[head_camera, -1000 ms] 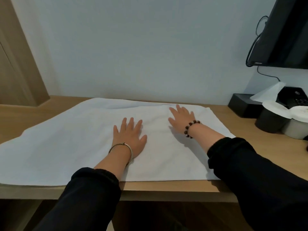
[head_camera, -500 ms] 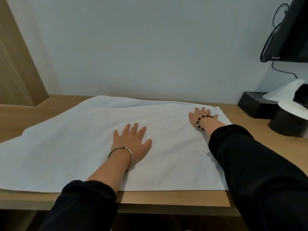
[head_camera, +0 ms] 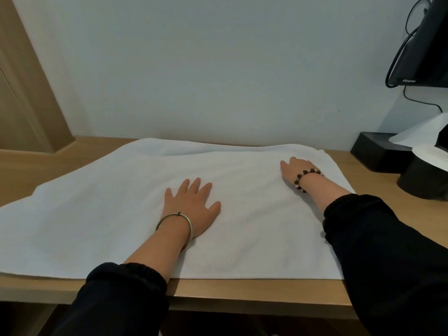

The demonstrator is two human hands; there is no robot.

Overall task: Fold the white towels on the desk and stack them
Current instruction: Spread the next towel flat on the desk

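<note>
White towel [head_camera: 97, 214] lies spread flat over the wooden desk [head_camera: 242, 291], its near edge just short of the desk's front. Left hand [head_camera: 191, 209] presses palm-down on its middle, fingers [head_camera: 195, 185] straight and slightly apart. Right hand [head_camera: 297, 169] rests near the far right corner; whether its fingers are curled or straight, I cannot tell.

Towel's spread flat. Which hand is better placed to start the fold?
Probably the right hand: it rests on the towel near its far right corner, close to an edge it could lift. The left hand lies flat mid-towel, away from any edge, better suited to pinning.
</note>
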